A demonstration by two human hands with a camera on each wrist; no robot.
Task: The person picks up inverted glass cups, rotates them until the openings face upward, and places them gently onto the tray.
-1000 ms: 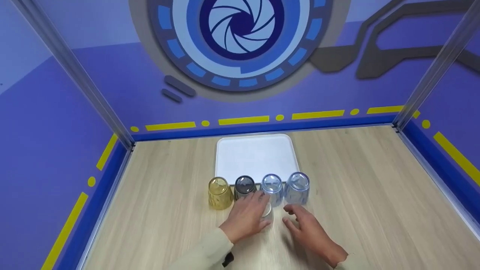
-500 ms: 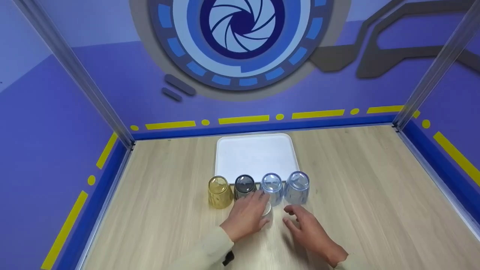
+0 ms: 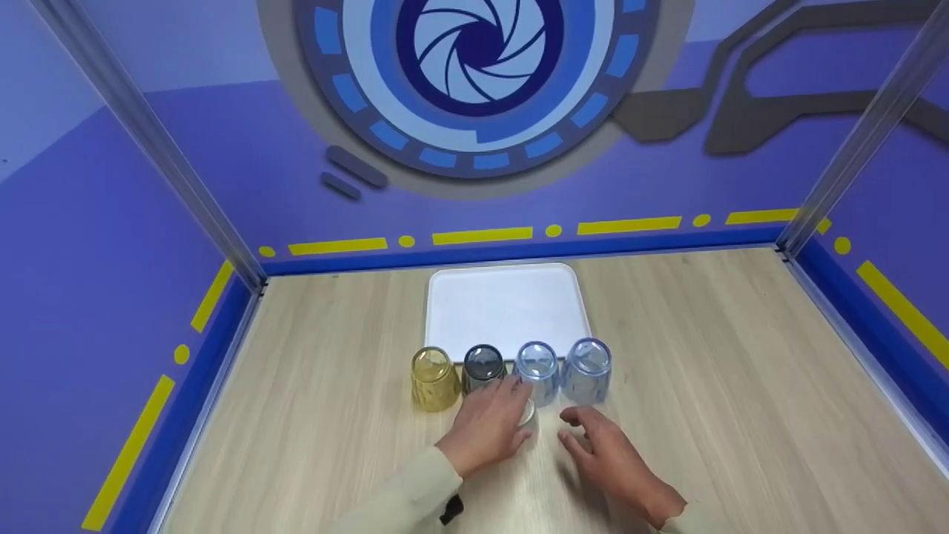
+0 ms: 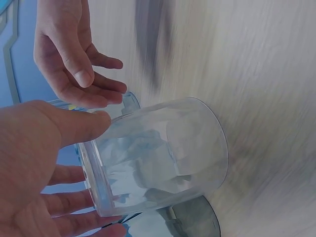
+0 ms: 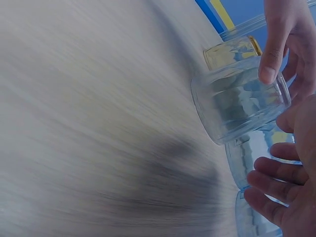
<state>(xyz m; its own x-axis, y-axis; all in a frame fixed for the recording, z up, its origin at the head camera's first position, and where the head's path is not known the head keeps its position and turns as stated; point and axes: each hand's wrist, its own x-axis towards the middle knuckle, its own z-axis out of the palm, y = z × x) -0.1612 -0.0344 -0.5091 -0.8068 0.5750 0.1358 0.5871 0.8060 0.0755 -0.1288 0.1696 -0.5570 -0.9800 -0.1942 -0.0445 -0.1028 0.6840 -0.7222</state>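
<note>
My left hand (image 3: 485, 429) holds a clear drinking glass (image 4: 165, 153) by its base, thumb on one side and fingers on the other. This glass is upside down, mouth toward the tabletop, and in the head view the hand covers most of it. To its right, my right hand (image 3: 614, 458) has its fingers loosely bent and touches no glass. Just beyond the hands stand more upturned glasses in a row: a yellow glass (image 3: 435, 382), a dark grey glass (image 3: 483, 363), partly behind the left fingers, and two light blue ones, a nearer-to-middle blue glass (image 3: 537, 371) and an outer blue glass (image 3: 588, 374).
A white tray (image 3: 506, 308) lies flat behind the row of glasses, close to the back wall. Its front edge is partly hidden by them. The wooden table (image 3: 712, 356) is bounded by printed blue-purple panels at the back and on both sides.
</note>
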